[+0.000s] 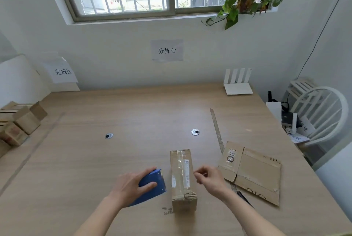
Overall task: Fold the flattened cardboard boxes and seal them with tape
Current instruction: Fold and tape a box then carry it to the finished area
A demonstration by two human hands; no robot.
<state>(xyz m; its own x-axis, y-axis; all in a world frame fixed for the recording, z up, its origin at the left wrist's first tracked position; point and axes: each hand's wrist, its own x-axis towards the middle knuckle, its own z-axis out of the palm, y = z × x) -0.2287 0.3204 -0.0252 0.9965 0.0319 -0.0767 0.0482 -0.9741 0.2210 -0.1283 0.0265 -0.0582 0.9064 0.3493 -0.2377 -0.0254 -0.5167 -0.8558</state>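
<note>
A folded cardboard box (182,176) stands on the wooden table (133,117) near its front, with clear tape along its top seam. My left hand (131,186) grips a blue tape dispenser (155,184) just left of the box. My right hand (208,179) hovers at the box's right side with fingers curled and thumb and forefinger pinched together; whether they hold tape I cannot tell. A flattened cardboard box (253,171) lies to the right.
Several folded boxes (21,123) sit at the table's left edge. A white router (238,83) stands at the back right, a white chair (322,113) beyond the right edge. Two cable grommets (195,132) mark the table's middle. A tape strip (217,131) runs along the table.
</note>
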